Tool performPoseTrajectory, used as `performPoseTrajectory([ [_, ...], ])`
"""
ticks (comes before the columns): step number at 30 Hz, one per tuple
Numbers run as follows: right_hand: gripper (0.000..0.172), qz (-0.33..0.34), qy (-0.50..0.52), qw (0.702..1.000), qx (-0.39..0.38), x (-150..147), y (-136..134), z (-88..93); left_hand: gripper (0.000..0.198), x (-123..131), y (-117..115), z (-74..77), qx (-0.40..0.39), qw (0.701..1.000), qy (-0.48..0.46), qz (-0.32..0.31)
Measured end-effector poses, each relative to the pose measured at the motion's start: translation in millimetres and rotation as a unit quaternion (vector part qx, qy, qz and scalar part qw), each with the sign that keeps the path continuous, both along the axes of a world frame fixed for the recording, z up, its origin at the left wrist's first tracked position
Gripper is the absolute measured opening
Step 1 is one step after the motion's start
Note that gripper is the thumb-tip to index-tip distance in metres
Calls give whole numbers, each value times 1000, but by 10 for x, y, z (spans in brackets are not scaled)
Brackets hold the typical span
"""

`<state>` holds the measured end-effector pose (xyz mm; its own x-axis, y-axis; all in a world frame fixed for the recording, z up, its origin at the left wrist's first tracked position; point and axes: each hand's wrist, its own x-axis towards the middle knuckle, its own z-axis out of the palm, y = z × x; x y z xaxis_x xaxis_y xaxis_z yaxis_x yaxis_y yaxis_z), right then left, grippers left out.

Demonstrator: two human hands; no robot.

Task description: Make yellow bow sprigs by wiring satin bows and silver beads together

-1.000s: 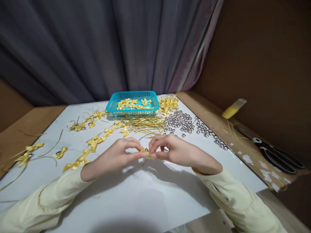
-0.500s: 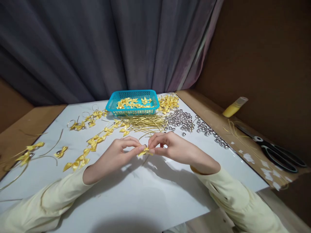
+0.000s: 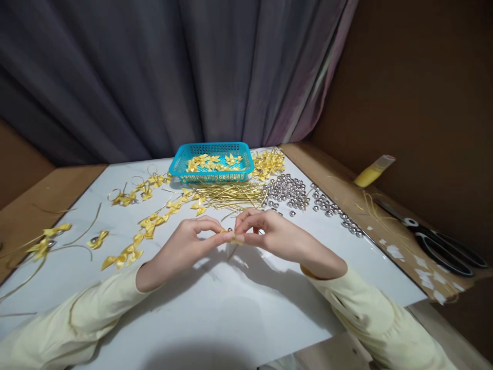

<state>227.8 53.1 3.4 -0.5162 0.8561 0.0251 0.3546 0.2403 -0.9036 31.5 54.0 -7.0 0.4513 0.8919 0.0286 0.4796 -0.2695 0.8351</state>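
My left hand (image 3: pixel 194 241) and my right hand (image 3: pixel 275 237) meet over the middle of the white board, fingertips pinched together. Between them is a small yellow ribbon bow (image 3: pixel 239 242), mostly covered by the fingers. A silver bead shows at the bow's top, and a thin gold tie hangs below it. Just beyond the hands lies a pile of gold ties (image 3: pixel 231 195). Silver beads (image 3: pixel 287 190) are heaped past my right hand. Several yellow bows (image 3: pixel 152 223) form a line left of my left hand.
A blue basket (image 3: pixel 211 178) with yellow bows stands at the back, more bows (image 3: pixel 269 162) beside it. On the brown surface at right lie large scissors (image 3: pixel 439 244), paper scraps (image 3: pixel 395 252) and a yellow tube (image 3: pixel 373 172). Bows with loose ties (image 3: pixel 42 247) lie at far left.
My fingers have closed further over the bow, so less of it shows. Both hands stay in nearly the same place. The view has shifted slightly.
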Motion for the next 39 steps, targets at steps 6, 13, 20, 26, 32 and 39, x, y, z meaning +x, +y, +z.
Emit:
performPoseTrajectory([
  [6,18,-12,-22,999,21,-39,-26,-4,23,8,-1,9,-2,1000,5,7],
  [13,14,-10,-61,997,38,-56,-60,40,21,-6,-31,-5,0,1000,-15,20],
  [20,17,-28,-40,998,37,-69,-68,29,21,0,-26,8,16,1000,-6,24],
  [26,17,-45,-35,997,54,-96,-71,16,22,-6,-30,4,46,998,17,47],
  [32,9,-115,6,974,197,-92,-101,-30,21,-20,7,54,48,995,-10,89],
  [39,4,-164,-40,923,346,-178,-185,-106,21,-34,11,107,42,991,-37,123],
])
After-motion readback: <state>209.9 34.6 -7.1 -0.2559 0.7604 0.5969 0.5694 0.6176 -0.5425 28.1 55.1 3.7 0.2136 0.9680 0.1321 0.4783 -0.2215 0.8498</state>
